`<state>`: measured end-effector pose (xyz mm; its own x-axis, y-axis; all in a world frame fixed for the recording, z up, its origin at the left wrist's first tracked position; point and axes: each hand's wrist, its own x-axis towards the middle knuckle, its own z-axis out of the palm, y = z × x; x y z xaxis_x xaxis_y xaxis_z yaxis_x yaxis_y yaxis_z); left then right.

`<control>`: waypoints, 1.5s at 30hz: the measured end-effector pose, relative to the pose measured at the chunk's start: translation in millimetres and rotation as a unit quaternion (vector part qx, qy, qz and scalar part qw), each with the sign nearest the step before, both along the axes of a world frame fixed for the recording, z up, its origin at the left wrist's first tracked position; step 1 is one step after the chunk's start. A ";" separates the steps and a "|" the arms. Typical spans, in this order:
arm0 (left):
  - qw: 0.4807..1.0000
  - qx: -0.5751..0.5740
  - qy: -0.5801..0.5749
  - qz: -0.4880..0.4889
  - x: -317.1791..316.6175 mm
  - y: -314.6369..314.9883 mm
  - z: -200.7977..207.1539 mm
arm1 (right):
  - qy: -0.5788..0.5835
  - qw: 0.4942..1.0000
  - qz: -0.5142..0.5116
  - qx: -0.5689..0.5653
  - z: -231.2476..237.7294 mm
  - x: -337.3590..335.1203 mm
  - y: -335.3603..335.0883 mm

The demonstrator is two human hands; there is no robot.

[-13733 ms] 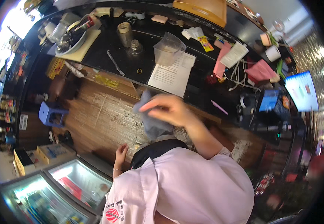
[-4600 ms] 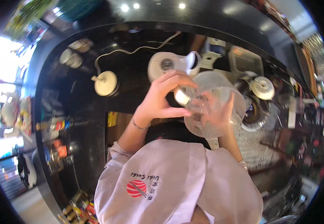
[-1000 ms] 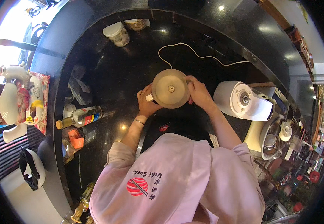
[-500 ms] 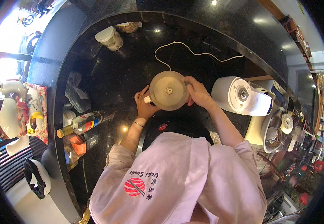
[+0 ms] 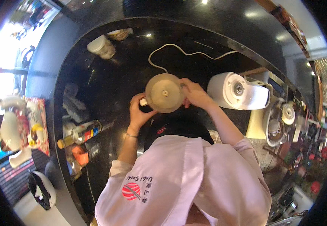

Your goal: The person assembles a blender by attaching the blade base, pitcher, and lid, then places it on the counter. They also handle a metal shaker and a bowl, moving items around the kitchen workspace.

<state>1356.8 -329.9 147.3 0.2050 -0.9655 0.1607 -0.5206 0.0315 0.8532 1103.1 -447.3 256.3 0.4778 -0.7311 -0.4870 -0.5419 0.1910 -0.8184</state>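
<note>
A round, pale translucent appliance bowl with a small nub at its centre stands on the black counter in front of me, seen from above. My left hand curves round its left side, fingers and thumb on it, next to a small white tab. My right hand grips the opposite edge, its fingertips partly hidden under the rim. A white cord runs from behind the bowl to the right. Beside my right hand lies a white appliance part with a metal spindle in a round recess.
Two lidded tubs stand at the far left of the counter. Along the left edge are a bottle lying on its side, clear plastic and an orange packet. A sink with dishes sits at the right.
The view has shifted slightly, so most things appear a little farther left. Both hands stay on the bowl, the left wrapped closer round its side.
</note>
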 end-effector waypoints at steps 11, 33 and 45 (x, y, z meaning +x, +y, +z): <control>0.996 0.029 0.061 -0.061 -8.8 -22.0 37.5 | 0.030 0.945 -0.057 -0.321 -61.3 0.4 -7.6; 0.986 -0.104 0.124 0.048 -35.9 -15.1 -12.3 | 0.512 0.667 -0.531 -0.106 45.5 -618.7 72.1; 0.975 -0.077 0.160 0.132 -60.5 -22.5 -5.4 | -0.272 0.637 -0.669 -0.272 39.3 -619.5 65.8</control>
<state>1296.3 -352.4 141.9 0.5069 -0.8415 0.1872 -0.2359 0.0735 0.9690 483.7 -381.5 295.6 -0.7590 -0.6508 -0.0169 0.1989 -0.2071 -0.9579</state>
